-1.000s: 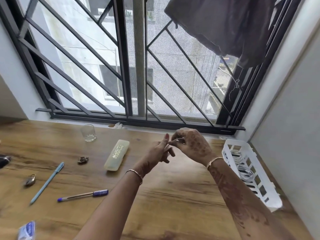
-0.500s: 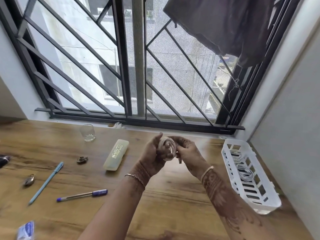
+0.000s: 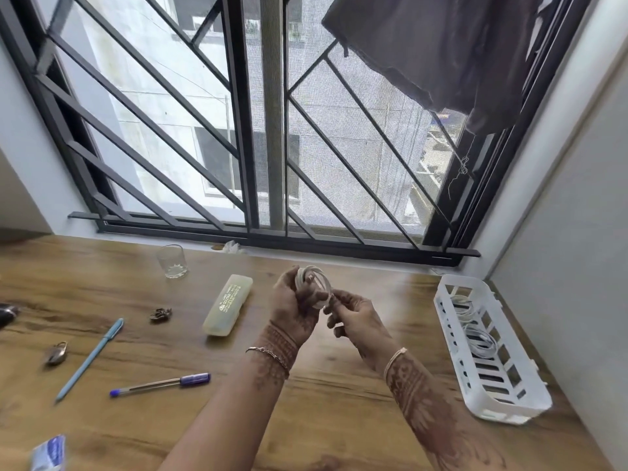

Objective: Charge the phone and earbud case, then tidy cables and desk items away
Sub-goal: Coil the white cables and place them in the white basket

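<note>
Coiled white cable (image 3: 311,283) has tipped leftward over mid-tabletop, left hand (image 3: 292,311) curled round it, right hand (image 3: 353,321) pinching its end. Blue-capped clear pen (image 3: 159,385) near the front edge awaits tidying; two white coils (image 3: 479,341) already lie in the right-edge white slotted basket (image 3: 506,409).

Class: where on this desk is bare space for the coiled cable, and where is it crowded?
Bare wood lies between the yellow case and the white basket, beneath the left hand and right hand holding the coiled cable, running to the near edge right of the purple pen. The basket's near end is bare. The left is crowded: light blue pen, padlock, glass.
</note>
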### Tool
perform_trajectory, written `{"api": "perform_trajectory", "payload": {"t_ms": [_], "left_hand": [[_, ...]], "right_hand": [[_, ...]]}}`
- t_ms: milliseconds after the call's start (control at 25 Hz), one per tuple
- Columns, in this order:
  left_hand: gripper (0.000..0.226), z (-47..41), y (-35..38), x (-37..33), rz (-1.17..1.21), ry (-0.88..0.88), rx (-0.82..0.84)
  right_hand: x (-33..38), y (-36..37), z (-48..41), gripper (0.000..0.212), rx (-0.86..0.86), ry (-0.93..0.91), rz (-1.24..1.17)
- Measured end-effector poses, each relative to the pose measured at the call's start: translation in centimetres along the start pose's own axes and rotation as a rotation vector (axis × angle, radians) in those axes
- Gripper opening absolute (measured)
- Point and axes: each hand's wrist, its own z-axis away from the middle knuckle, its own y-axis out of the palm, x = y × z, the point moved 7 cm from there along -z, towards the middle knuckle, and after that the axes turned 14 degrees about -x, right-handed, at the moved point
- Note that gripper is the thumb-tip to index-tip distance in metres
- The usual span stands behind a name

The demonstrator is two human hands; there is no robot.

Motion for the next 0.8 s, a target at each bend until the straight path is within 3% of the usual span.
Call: {"api": "perform_trajectory", "payload": {"t_ms": [400,640,800], "left_hand": [[0.047,-0.5,-0.3,-0.1,-0.042,-0.025,0.021],[0.032,-0.6,-0.9,0.5,-0.091,-0.058,0.028],[0.032,-0.4,-0.9,1.0,-0.084,-0.087,0.061]], "right_hand": [[0.2,-0.7,-0.2,0.010,-0.051,-0.075,0.168],[0.1,-1.1,-0.8,0.010,-0.085,0.019,0.052],[-0.1,-0.9,-0.7,0.021,-0.087,0.125,-0.101]]}}
